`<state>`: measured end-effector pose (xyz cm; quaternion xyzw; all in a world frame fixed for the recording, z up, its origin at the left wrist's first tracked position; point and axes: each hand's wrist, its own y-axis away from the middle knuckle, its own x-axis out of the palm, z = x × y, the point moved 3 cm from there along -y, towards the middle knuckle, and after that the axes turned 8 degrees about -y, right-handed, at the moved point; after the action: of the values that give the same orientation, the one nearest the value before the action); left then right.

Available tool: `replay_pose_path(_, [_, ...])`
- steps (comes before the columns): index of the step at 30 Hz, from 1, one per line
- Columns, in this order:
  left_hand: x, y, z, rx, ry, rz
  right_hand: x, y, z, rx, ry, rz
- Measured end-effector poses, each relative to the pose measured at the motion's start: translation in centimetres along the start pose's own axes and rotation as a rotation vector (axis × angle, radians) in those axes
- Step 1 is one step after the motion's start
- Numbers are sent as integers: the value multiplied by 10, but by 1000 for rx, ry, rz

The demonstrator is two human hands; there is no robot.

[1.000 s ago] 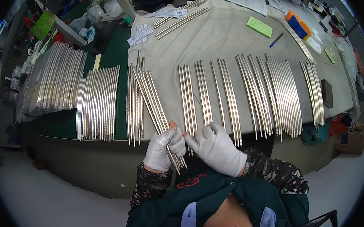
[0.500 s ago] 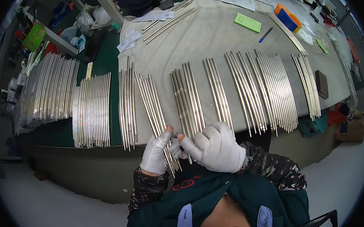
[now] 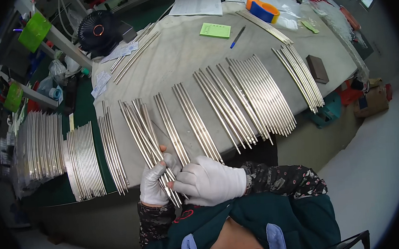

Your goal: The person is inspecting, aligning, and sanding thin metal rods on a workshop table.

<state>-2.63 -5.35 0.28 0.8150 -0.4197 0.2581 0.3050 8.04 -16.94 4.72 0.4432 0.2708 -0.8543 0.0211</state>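
My left hand, in a white glove with bare fingertips, is wrapped round a bundle of thin shiny metal rods whose near ends stick out past the table's edge. Some rods in the bundle cross at a slant. My right hand, gloved too, is closed at the near ends, with its fingertips against the rods; part of its grip is hidden. Just right of the bundle lies a small group of rods, and another group is beyond it.
More rods lie in rows: a wide group, one at the right, and others at the left. Farther back are a green notepad, a pen, an orange and blue tape holder, a dark block and a fan.
The view has turned, so the table appears tilted. Rods in the bundle now cross and spread apart, several having joined from the neighbouring group. My right hand's fingers have come against the rods' near ends.
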Motion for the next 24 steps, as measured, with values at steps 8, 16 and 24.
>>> replay_pose_path(8, [73,-30,1,127,-190,29,-21,25,-19,804,-881,-219])
replay_pose_path(16, [164,-77,40,-244,-630,144,-81,82,-33,965,-1004,-659])
replay_pose_path(24, [225,-144,108,-410,-714,407,-135,147,-47,1090,-1189,-905])
